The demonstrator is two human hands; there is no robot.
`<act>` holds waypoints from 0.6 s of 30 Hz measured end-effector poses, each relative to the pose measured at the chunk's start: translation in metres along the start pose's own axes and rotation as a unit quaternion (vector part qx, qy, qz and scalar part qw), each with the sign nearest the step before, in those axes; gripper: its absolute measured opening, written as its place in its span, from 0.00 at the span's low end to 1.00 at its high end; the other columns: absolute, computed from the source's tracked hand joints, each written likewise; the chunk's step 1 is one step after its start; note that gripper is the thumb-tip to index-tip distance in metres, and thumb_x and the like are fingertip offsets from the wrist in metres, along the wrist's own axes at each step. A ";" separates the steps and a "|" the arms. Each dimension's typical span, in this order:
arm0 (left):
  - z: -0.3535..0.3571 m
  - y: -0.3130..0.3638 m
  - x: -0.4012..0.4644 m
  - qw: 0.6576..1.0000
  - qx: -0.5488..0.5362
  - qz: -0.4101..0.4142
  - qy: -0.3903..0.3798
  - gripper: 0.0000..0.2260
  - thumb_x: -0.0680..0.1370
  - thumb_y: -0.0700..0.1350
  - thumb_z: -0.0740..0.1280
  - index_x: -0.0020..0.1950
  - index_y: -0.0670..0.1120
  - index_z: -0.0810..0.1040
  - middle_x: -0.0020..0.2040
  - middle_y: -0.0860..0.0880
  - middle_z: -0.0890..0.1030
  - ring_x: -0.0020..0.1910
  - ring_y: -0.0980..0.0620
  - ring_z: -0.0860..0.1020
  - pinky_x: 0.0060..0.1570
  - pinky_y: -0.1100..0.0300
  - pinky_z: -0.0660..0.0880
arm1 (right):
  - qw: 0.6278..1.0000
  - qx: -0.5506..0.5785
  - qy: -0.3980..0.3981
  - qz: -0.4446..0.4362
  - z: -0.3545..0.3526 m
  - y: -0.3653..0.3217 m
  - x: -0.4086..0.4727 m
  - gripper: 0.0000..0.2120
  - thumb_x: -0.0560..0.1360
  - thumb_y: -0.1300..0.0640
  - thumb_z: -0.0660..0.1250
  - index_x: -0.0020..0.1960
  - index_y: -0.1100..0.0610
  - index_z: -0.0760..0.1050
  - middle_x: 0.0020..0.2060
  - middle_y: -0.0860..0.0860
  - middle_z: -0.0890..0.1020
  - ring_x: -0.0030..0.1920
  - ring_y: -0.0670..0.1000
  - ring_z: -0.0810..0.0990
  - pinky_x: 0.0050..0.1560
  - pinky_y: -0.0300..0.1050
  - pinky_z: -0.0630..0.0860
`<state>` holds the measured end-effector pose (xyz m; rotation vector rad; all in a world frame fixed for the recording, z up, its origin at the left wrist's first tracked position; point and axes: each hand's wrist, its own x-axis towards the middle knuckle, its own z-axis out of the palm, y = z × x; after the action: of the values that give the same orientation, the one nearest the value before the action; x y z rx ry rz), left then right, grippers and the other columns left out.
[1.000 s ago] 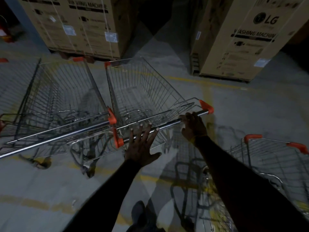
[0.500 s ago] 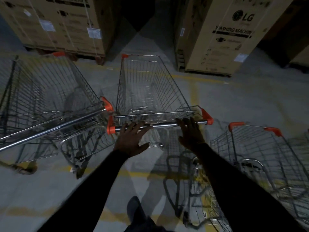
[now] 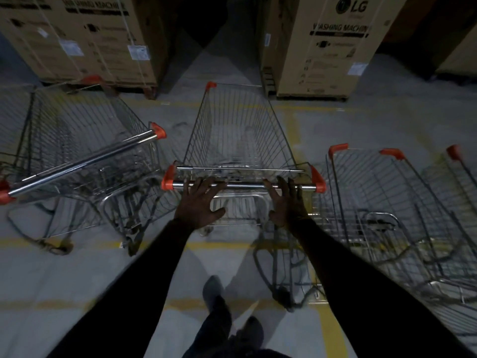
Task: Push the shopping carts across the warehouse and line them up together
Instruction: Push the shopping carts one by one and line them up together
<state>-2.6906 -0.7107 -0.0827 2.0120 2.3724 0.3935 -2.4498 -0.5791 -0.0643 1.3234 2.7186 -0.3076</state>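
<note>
evidently the middle shopping cart [image 3: 238, 140], at frame centre, is being pushed into line: its handle bar [image 3: 244, 186] is pressed by the left hand [image 3: 200, 202] and right hand [image 3: 287, 202], fingers straight, not curled. next, it should probably be squared between the left cart [image 3: 77, 140] and right cart [image 3: 382, 192].

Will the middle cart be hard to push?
Probably not: the middle cart looks empty, so likely light. It stands on wheels, so it should roll. Its stiff wire basket shouldn't bend under the left hand and right hand.
</note>
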 end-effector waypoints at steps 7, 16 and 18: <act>-0.007 0.027 -0.049 1.000 -0.008 0.005 -0.024 0.33 0.68 0.67 0.59 0.73 0.60 0.66 0.72 0.49 0.71 0.71 0.39 0.68 0.70 0.35 0.53 | 1.000 0.006 0.005 0.028 0.012 -0.006 -0.066 0.48 0.71 0.54 0.67 0.77 0.39 0.38 0.79 0.56 0.43 0.77 0.64 0.39 0.75 0.64 0.39; -0.023 0.049 -0.118 0.999 0.012 0.040 -0.026 0.31 0.68 0.64 0.56 0.70 0.60 0.68 0.69 0.50 0.74 0.68 0.43 0.72 0.66 0.38 0.63 | 0.998 -0.012 -0.004 0.062 0.033 -0.023 -0.147 0.47 0.73 0.54 0.65 0.76 0.39 0.34 0.79 0.56 0.41 0.77 0.64 0.38 0.74 0.65 0.38; -0.024 0.049 -0.138 0.998 0.024 0.051 -0.018 0.30 0.68 0.64 0.58 0.70 0.60 0.69 0.68 0.49 0.75 0.67 0.43 0.73 0.65 0.38 0.65 | 0.998 -0.010 -0.003 0.068 0.033 -0.034 -0.170 0.48 0.72 0.54 0.67 0.77 0.40 0.35 0.79 0.56 0.41 0.77 0.64 0.38 0.74 0.65 0.38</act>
<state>-2.6222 -0.8422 -0.0718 2.1481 2.2855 0.3024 -2.3718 -0.7370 -0.0619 1.4899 2.6036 -0.2720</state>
